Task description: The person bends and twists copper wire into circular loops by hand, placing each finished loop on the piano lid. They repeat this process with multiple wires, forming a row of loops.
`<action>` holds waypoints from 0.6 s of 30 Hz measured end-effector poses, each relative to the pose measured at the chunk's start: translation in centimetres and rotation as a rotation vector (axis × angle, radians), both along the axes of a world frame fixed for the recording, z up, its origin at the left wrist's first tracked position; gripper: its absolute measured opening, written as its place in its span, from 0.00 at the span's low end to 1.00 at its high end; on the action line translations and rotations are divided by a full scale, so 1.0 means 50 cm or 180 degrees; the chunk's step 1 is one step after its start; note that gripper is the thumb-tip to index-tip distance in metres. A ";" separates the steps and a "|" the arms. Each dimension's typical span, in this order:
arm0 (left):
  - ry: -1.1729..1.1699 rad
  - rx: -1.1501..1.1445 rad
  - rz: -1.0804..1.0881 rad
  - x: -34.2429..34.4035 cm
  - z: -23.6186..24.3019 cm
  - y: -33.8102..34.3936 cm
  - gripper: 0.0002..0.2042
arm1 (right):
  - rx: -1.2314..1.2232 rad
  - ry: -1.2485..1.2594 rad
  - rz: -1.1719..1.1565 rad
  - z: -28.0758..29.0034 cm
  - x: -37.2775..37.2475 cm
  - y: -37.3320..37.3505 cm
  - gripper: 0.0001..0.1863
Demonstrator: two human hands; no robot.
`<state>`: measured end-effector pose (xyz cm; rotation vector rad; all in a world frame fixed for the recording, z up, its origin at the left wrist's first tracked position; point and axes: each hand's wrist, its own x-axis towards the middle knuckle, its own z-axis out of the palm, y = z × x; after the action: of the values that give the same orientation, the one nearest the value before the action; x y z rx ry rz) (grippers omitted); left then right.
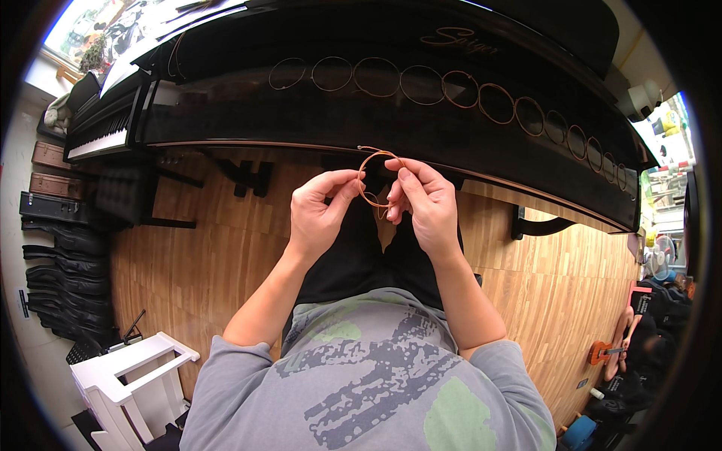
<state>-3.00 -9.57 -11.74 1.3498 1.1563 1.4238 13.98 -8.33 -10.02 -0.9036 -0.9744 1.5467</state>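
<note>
A coil of copper-coloured wire (pixel 374 159), wound into a small ring, is held upright between both hands in front of a black piano's edge. My left hand (pixel 320 210) pinches the ring's left side with thumb and forefinger. My right hand (pixel 425 203) grips its right side, with a loose wire end hanging below the fingers. Several more wire rings (pixel 421 84) lie in a row along the closed black piano lid (pixel 226 98).
A wooden floor (pixel 210 263) lies below. The black piano's keyboard (pixel 98 139) shows at the left, near a black bench (pixel 124 195). Dark cases (pixel 64 263) line the left wall. A white stool (pixel 131 376) stands at lower left. Bags and a small orange guitar (pixel 605 351) sit at the right.
</note>
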 end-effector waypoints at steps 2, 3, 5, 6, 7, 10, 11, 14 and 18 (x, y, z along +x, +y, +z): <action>0.0435 0.0190 -0.0427 -0.015 -0.007 0.008 0.09 | -0.0055 0.0035 0.0026 -0.001 0.002 0.000 0.13; 0.0570 0.0162 -0.0548 -0.017 0.001 0.008 0.09 | -0.0104 -0.0051 0.0075 0.000 0.003 0.000 0.13; 0.0838 0.0107 -0.0793 -0.017 0.023 0.008 0.08 | -0.0203 -0.0225 0.0170 0.004 0.004 0.000 0.13; 0.0203 -0.0175 -0.0892 -0.017 0.021 0.007 0.08 | -0.0204 -0.0338 0.0152 0.004 0.003 0.000 0.13; -0.0435 -0.0456 -0.0984 -0.017 0.014 0.007 0.08 | -0.0205 -0.0453 0.0133 0.004 0.002 -0.001 0.13; -0.1640 -0.0942 -0.1215 -0.018 0.001 0.006 0.10 | 0.0139 -0.0987 -0.0134 -0.010 -0.006 -0.006 0.12; -0.1836 -0.1043 -0.1219 -0.013 0.002 0.006 0.11 | 0.0311 -0.1195 -0.0259 -0.016 -0.009 -0.007 0.12; -0.2440 -0.1268 -0.1318 -0.012 0.010 0.009 0.15 | 0.1482 -0.2420 -0.1014 -0.019 -0.015 -0.006 0.11; -0.2287 -0.0998 -0.0997 0.007 0.017 -0.004 0.25 | 0.2246 -0.3178 -0.1272 -0.022 -0.015 -0.004 0.13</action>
<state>-2.65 -9.76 -10.92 0.6642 0.6191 1.2682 13.22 -8.53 -11.11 -1.2386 -1.7411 0.2686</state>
